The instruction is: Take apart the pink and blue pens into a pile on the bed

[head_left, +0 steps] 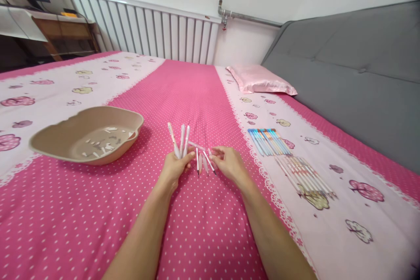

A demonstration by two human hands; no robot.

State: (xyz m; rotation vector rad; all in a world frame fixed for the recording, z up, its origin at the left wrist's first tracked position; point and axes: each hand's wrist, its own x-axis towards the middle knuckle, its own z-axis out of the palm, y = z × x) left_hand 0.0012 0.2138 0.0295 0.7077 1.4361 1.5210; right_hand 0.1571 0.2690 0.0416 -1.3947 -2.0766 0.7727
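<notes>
My left hand is closed around three white pens that stick up and away from me like a fan. My right hand rests on the pink dotted bedspread with its fingers curled, pinching a pen at the edge of a few loose pens lying between my hands. A beige shallow basin to the left holds several small white caps.
To the right, a row of blue pens and a row of white pens lie on the pale strip of the bedspread. A pink pillow, a grey headboard and a white radiator stand beyond.
</notes>
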